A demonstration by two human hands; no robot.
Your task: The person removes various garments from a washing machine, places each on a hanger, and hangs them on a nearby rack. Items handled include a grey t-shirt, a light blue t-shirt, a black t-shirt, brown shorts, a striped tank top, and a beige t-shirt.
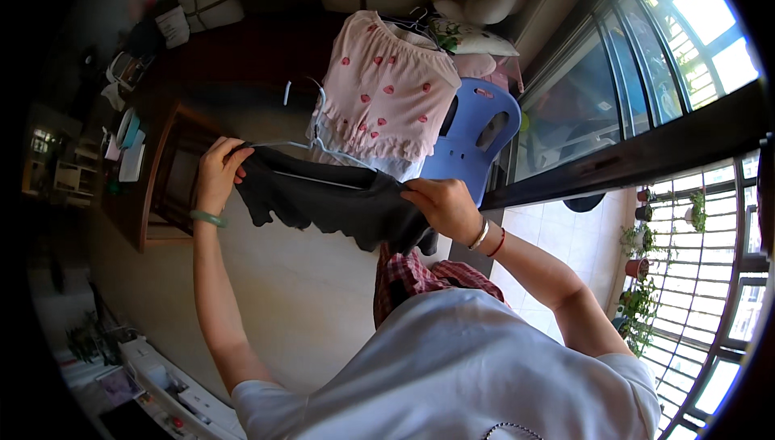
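— Dark garment (331, 202), where is it?
— Stretched between both hands over a pale hanger (311, 149); left hand (216, 169) and right hand (442, 206) each pinch an edge.

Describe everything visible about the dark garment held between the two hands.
The dark garment is charcoal grey, of soft, thin-looking fabric with a wavy lower hem. It is stretched out roughly level in the air. The left hand pinches its left end and the right hand grips its right end, where the cloth bunches and droops. A pale hanger runs along its upper edge. How the two are joined cannot be told.
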